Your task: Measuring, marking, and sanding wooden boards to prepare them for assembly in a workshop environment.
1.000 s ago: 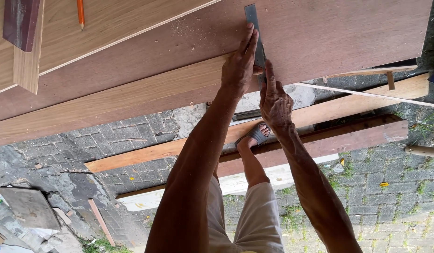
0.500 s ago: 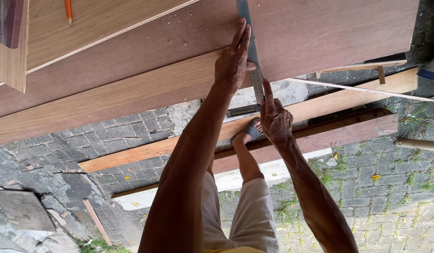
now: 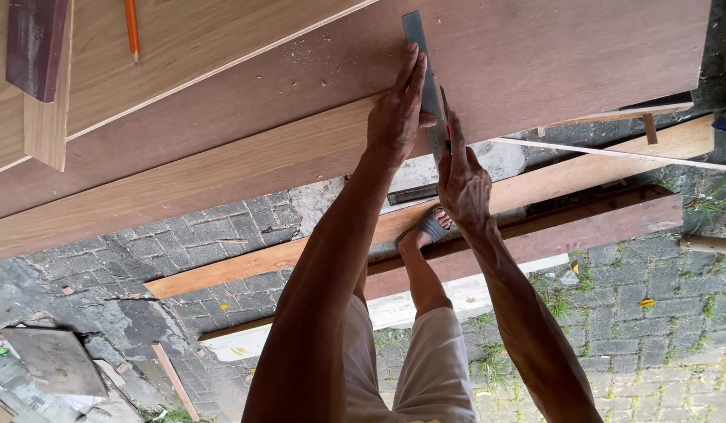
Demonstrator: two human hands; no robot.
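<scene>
- Since a second ago, the right hand (image 3: pixel 463 176) has slid down the metal ruler (image 3: pixel 425 74) toward the board's near edge, while the left hand (image 3: pixel 398 117) stays pressed where it was.
- Left fingers (image 3: pixel 410 74) lie stretched out flat and close together, pinning the ruler's left side against the reddish-brown board (image 3: pixel 535 55); nothing is gripped.
- Right fingers (image 3: pixel 454 137) are curled around a thin dark pencil-like marker (image 3: pixel 444 103), its tip held against the ruler's right edge, just beside the left thumb.
- Ruler runs straight away from both hands across the board, a grey steel strip.
- Left of the fingers, a pale plywood sheet (image 3: pixel 206 39) overlaps the board; an orange pencil (image 3: pixel 132 30) lies on it, well apart.
- Farther left sits a dark wood block (image 3: pixel 35 47).
- Below the hands, long planks (image 3: pixel 582 176) lie on grey paving (image 3: pixel 104 258), and a sandalled foot (image 3: pixel 425 229) rests on one.
- No packages, labels or signs show clearly.
</scene>
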